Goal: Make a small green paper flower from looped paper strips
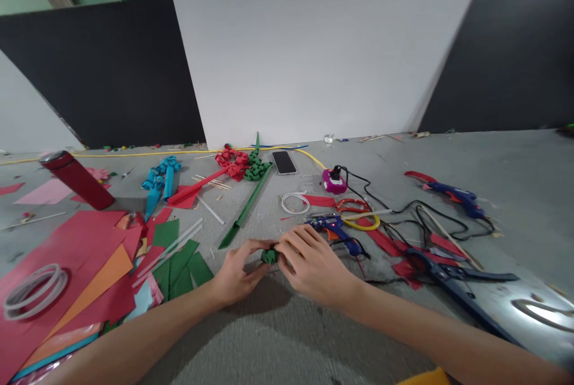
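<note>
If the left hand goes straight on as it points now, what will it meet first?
The left hand would likely meet the right hand first, just past the green piece it holds; depth is unclear.

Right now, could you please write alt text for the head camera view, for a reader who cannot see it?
Two bare hands, the left and the right, hold a small folded green paper piece above a grey floor. Around them lie coloured paper, red, blue and green paper crafts, and glue guns.
</note>
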A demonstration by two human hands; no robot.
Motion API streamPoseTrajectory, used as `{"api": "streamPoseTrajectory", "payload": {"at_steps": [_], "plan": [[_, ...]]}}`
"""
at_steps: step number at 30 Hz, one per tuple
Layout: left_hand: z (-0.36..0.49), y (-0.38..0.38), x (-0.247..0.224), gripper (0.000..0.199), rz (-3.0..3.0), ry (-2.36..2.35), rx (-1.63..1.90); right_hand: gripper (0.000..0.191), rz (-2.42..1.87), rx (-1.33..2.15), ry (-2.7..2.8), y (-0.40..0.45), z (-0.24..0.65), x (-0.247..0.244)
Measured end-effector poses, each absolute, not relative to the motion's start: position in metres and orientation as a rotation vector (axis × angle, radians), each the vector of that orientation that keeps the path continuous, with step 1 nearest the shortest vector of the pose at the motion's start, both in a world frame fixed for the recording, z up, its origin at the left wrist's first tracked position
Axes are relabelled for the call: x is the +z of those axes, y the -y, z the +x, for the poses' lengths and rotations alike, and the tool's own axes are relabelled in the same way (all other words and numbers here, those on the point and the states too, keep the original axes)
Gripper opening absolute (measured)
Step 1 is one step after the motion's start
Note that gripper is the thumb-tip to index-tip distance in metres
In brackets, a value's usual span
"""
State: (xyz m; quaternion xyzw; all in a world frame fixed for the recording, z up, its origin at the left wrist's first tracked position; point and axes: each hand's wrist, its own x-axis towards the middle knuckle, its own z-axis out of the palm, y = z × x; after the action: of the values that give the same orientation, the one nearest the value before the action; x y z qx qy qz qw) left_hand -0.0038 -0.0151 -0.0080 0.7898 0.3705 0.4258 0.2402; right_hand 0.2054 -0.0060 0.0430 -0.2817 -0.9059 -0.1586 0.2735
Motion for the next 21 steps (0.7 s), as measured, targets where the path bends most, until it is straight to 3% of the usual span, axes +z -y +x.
{"api": "streamPoseTrajectory", "payload": {"at_steps": [12, 15, 18, 21], "plan": [[-0.005, 0.016, -0.01, 0.035, 2.203, -0.988, 1.097, 0.015, -0.848, -0.431, 2.382, 0.008, 0.203, 0.036], [-0.004, 0.015, -0.01, 0.032, 2.113, -1.013, 1.155, 0.008, -0.841, -0.229, 2.343, 0.008, 0.204, 0.04], [-0.001, 0.012, -0.01, 0.026, 1.89, -0.966, 1.287, 0.025, -0.832, 0.071, 2.177, 0.004, 0.205, 0.038], [0.001, 0.01, -0.01, 0.025, 1.68, -0.939, 1.363, 0.03, -0.908, 0.297, 1.976, -0.002, 0.206, 0.024]]}}
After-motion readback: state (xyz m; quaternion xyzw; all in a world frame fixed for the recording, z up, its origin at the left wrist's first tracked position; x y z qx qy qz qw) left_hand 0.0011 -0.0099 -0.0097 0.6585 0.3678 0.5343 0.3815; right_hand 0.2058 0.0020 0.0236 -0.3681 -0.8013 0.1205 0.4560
